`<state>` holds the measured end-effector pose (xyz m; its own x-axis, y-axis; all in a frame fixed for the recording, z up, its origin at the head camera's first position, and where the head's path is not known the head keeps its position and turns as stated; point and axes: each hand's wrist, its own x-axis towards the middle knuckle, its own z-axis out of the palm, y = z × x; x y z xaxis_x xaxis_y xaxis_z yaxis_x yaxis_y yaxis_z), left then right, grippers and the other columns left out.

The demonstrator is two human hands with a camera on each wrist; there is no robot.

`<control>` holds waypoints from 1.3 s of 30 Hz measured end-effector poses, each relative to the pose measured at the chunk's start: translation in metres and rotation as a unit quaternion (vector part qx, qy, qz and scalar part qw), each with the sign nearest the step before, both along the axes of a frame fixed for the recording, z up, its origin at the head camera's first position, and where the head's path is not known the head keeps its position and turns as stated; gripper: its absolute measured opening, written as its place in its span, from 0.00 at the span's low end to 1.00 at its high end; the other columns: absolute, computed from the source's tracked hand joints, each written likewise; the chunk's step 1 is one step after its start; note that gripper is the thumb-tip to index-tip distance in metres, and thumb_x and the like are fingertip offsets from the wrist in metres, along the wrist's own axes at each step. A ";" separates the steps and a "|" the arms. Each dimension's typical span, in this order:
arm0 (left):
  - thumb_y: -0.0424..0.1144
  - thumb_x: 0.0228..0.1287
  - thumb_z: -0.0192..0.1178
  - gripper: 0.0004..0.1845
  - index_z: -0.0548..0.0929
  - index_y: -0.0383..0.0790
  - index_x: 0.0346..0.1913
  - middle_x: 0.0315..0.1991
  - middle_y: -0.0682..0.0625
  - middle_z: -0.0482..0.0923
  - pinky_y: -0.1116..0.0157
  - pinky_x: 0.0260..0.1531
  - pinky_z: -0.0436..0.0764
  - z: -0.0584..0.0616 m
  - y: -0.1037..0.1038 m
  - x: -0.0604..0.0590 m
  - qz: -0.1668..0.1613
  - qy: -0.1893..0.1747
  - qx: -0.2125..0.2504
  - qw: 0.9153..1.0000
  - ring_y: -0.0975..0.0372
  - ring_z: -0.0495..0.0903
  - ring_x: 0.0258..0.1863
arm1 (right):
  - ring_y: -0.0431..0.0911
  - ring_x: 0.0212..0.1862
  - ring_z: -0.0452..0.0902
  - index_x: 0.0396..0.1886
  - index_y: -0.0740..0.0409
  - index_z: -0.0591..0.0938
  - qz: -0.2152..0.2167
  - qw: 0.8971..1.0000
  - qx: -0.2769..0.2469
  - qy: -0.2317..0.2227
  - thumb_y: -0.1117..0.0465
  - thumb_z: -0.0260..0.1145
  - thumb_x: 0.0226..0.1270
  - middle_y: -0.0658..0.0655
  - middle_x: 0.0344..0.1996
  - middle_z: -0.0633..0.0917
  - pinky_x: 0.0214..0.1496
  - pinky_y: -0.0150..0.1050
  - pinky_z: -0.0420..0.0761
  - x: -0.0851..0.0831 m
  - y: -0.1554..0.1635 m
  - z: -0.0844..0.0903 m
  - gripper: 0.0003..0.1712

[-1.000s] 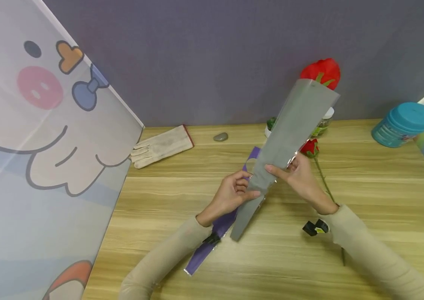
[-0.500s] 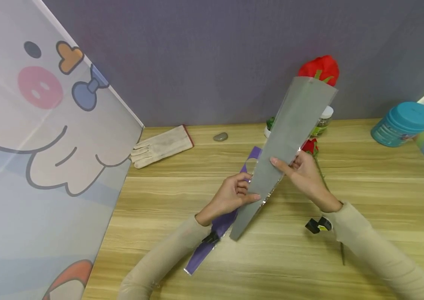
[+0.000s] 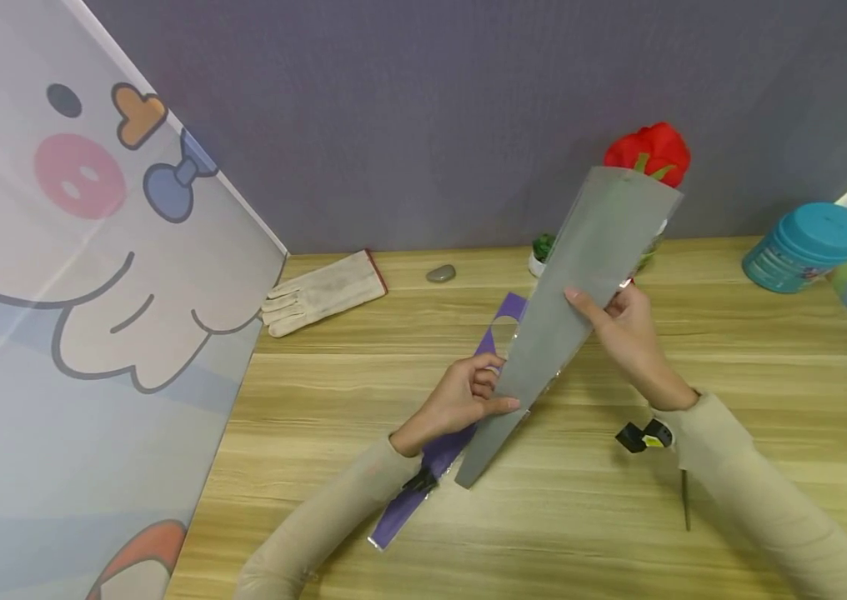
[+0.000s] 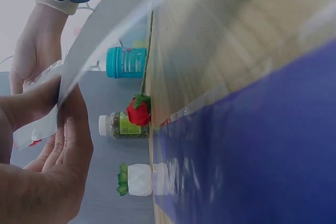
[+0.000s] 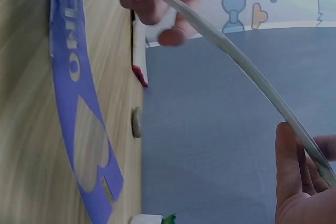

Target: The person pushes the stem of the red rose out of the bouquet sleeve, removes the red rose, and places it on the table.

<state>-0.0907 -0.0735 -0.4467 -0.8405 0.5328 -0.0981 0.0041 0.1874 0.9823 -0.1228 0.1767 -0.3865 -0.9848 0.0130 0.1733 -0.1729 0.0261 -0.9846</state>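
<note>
A grey cone-shaped sleeve (image 3: 572, 310) is held tilted above the wooden surface (image 3: 558, 508), with a red rose (image 3: 649, 152) showing at its wide upper end. The lower part is pinched by the left hand (image 3: 463, 397), thumb on the front face. Higher up, the right edge is pinched by the right hand (image 3: 629, 333). Beneath, a purple sleeve (image 3: 434, 462) lies flat. A white glove (image 3: 322, 292) and a teal jar (image 3: 806, 247) are well apart.

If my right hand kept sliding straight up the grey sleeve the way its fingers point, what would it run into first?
Probably the red rose head poking out of the grey sleeve's open top. The right hand pinches the sleeve partway up, and nothing else shows along that line, though depth is uncertain.
</note>
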 end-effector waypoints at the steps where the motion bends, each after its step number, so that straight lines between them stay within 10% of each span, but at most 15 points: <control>1: 0.26 0.59 0.74 0.25 0.78 0.28 0.58 0.29 0.55 0.71 0.76 0.26 0.68 0.000 0.000 0.000 0.001 0.001 -0.001 1.000 0.70 0.65 0.24 | 0.30 0.45 0.87 0.52 0.53 0.80 -0.002 1.000 -0.001 0.001 0.64 0.67 0.75 0.36 0.42 0.90 0.48 0.23 0.85 0.000 0.001 0.001 0.10; 15: 0.32 0.67 0.70 0.15 0.81 0.30 0.53 0.40 0.41 0.84 0.75 0.34 0.79 0.008 0.007 -0.010 0.023 0.049 0.003 0.999 0.70 0.79 0.31 | 0.31 0.47 0.88 0.55 0.54 0.81 0.020 1.000 -0.011 0.015 0.65 0.67 0.75 0.38 0.46 0.90 0.48 0.25 0.86 -0.001 0.002 0.006 0.12; 39: 0.24 0.63 0.69 0.19 0.80 0.27 0.56 0.48 0.26 0.85 0.73 0.32 0.83 0.013 0.018 -0.016 0.027 0.014 0.082 0.996 0.71 0.85 0.33 | 0.30 0.48 0.87 0.64 0.70 0.77 0.035 0.998 0.061 -0.005 0.61 0.67 0.76 0.32 0.46 0.88 0.49 0.28 0.87 0.001 -0.003 -0.004 0.23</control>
